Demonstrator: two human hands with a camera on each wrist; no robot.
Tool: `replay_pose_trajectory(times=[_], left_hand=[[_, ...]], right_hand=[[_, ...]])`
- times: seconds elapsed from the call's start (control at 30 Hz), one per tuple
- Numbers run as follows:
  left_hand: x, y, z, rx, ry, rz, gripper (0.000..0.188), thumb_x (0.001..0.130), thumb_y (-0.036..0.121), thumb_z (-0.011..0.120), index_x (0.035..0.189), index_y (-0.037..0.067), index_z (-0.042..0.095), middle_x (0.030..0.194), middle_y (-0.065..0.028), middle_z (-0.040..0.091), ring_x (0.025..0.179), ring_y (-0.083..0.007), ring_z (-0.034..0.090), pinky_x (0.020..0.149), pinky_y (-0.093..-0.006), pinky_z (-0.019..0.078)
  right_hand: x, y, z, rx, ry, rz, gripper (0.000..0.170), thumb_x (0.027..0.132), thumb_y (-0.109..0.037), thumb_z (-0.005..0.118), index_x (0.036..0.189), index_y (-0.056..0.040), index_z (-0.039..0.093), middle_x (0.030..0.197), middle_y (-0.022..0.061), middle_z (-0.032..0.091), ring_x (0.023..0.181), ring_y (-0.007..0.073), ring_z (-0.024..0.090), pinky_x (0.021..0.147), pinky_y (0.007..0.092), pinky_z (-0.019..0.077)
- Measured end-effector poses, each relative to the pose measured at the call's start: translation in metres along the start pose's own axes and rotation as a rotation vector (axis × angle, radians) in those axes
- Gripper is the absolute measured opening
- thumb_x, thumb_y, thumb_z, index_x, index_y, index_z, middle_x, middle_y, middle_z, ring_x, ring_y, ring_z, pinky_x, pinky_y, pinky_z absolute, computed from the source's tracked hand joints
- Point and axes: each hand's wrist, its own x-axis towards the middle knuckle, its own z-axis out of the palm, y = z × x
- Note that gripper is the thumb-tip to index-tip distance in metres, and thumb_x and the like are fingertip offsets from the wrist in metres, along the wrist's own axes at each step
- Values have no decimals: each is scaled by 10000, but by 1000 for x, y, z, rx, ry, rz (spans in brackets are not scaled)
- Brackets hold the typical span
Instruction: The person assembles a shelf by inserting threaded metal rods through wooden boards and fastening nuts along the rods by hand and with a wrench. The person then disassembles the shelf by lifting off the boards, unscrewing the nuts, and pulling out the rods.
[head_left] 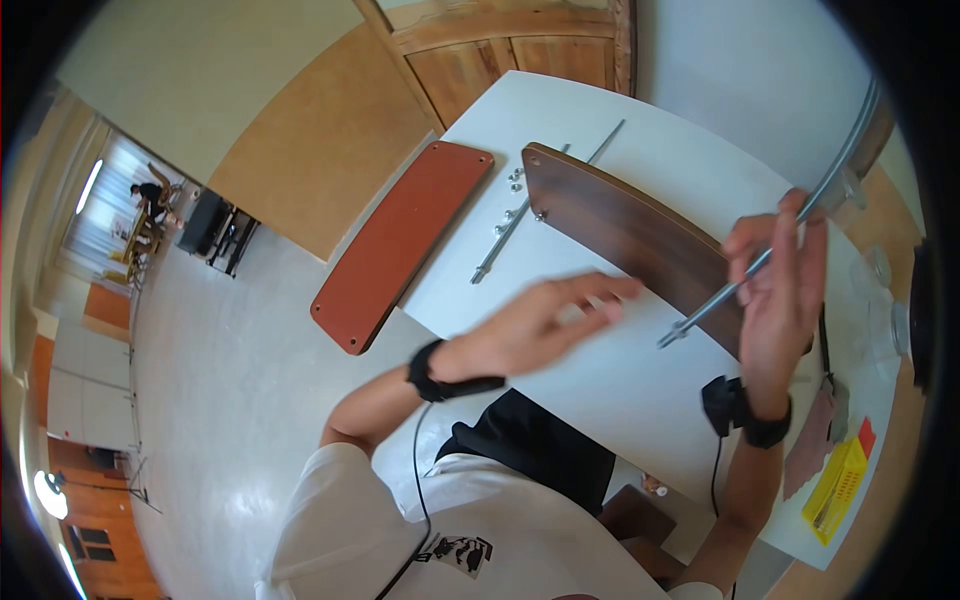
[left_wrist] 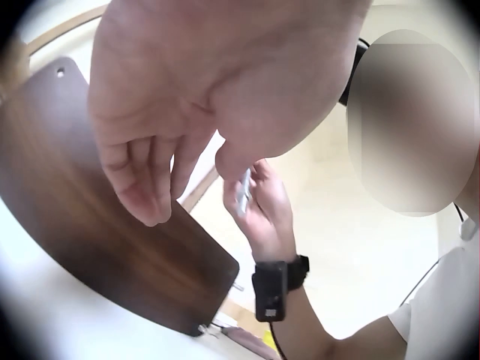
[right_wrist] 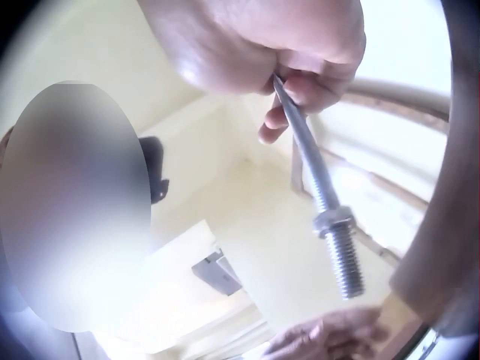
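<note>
My right hand [head_left: 785, 290] grips a long metal rod [head_left: 715, 300], raised over the right part of the table. In the right wrist view, a nut [right_wrist: 335, 221] sits on the rod close above its threaded end [right_wrist: 345, 266]. My left hand [head_left: 540, 325], blurred, hovers near the front edge of the dark brown board [head_left: 610, 225] with fingers extended and nothing in them. From the left wrist view, the left hand [left_wrist: 225, 90] hangs before that board [left_wrist: 112, 202]. A small metal fitting [head_left: 540, 216] shows at one of the board's corners.
A red-brown board [head_left: 400, 250] with corner holes lies along the white table's [head_left: 680, 130] left edge. Between the boards are another rod [head_left: 515, 228] and several nuts [head_left: 516, 180]. A further rod [head_left: 605, 142] pokes out behind the dark board. A yellow box [head_left: 835, 490] and clear jars [head_left: 885, 330] stand right.
</note>
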Motion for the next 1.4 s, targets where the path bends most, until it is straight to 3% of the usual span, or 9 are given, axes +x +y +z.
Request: replay_pose_trajectory(times=[0.13, 0.3, 0.4, 0.6, 0.8, 1.03, 1.13, 1.2, 1.4], left_hand=[[-14, 11, 28, -263, -137, -199, 419, 1139, 310, 402, 1341, 7, 610, 936, -52, 656, 812, -137, 601, 753, -288, 479], [-57, 6, 32, -692, -73, -336, 402, 1148, 340, 360, 1199, 33, 615, 809, 16, 494, 714, -104, 468, 717, -268, 442], [-86, -7, 19, -364, 193, -304, 373, 1142, 345, 386, 1072, 49, 600, 883, -2, 508, 781, -90, 465, 734, -260, 430], [-134, -31, -52, 31, 471, -394, 349, 1132, 301, 421, 1013, 26, 600, 779, -15, 488, 712, -114, 435, 692, -285, 422], [-133, -76, -70, 505, 535, -457, 259, 1078, 219, 466, 1024, 7, 604, 724, -211, 672, 706, -433, 652, 643, -503, 485], [-110, -119, -67, 673, 488, -410, 270, 1071, 252, 484, 1007, -2, 549, 669, -233, 654, 631, -456, 636, 611, -564, 488], [-105, -111, -66, 662, 475, -452, 289, 1072, 271, 483, 986, 10, 572, 682, -226, 651, 667, -453, 641, 617, -547, 486], [-103, -110, -60, 666, 473, -438, 291, 1072, 268, 486, 977, 5, 567, 663, -221, 643, 645, -452, 634, 609, -545, 487], [-101, -113, -43, 696, 453, -384, 262, 1064, 235, 501, 964, -2, 551, 593, -199, 619, 553, -427, 615, 543, -535, 480]], right_hand=[[-22, 3, 29, 13, -87, 154, 190, 1128, -260, 413, 1222, -96, 439, 859, 95, 723, 652, 45, 582, 520, 173, 332], [-42, 26, 53, 95, -222, 185, 185, 1116, -233, 454, 1202, -74, 420, 908, 123, 730, 727, 102, 645, 593, 216, 437], [-44, 30, 58, 97, -436, 253, 306, 1060, -145, 580, 1287, -26, 412, 1122, 170, 718, 1009, 194, 696, 816, 305, 546], [-38, 36, 49, -370, -512, 71, 480, 973, -88, 678, 1391, -12, 454, 1309, 179, 655, 1139, 285, 669, 943, 383, 521], [-10, 43, 62, -765, -418, -81, 519, 949, -85, 686, 1411, -12, 461, 1361, 216, 564, 1245, 363, 568, 1041, 442, 465], [24, 68, 91, -1155, -381, -434, 559, 926, -109, 717, 1416, -3, 469, 1346, 232, 562, 1222, 380, 563, 1048, 460, 450], [37, 71, 96, -1273, -409, -328, 539, 916, -185, 747, 1372, -19, 512, 1247, 229, 645, 1149, 388, 626, 962, 461, 503], [42, 60, 106, -1368, -563, 92, 426, 917, -269, 753, 1223, -17, 597, 1051, 214, 728, 999, 399, 699, 836, 476, 549], [52, 67, 101, -1433, -591, 89, 372, 917, -344, 752, 1009, 2, 648, 879, 221, 738, 867, 410, 725, 750, 494, 566]])
